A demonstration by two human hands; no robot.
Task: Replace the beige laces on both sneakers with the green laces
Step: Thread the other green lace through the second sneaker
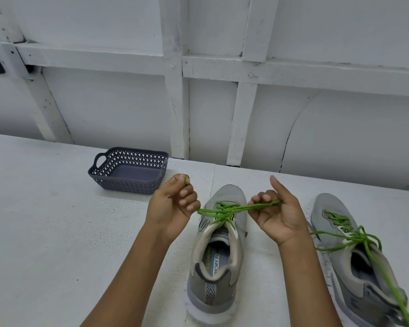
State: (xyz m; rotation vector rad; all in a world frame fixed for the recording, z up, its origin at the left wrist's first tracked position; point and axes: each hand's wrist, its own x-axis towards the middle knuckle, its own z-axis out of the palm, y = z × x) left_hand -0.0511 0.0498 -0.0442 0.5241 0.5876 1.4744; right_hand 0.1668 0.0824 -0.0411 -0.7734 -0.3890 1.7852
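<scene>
1. My left hand (172,204): fingers curled into a fist round one end of the green lace (224,211). A short tip sticks out the top by the thumb, and the rest exits below the little finger.
2. My right hand (279,215): fingers folded down on the other end of the same lace, pinning it against the palm. The thumb points up, off the lace.
3. Both hands are raised above the white table (45,232), one either side of the front half of the grey sneaker (216,260). The lace runs nearly straight from each fist to a crossing over the tongue.
4. That sneaker stands upright on its sole between my forearms, heel toward me, toe toward the wall (222,31). The green lace is threaded through its eyelets in crosses. I cannot tell if the crossing is a closed knot.
5. The second grey sneaker (345,279) sits right of my right forearm, apart from the first, heel toward me and angled right.
6. The second green lace (354,239) is through its eyelets and bunched near the top of the tongue. Loops hang off the left side, and one long end trails back over the heel to the lower right frame edge.
7. The dark grey lattice basket (128,172) is on the table beyond my left hand, near the wall and not touching anything else.
</scene>
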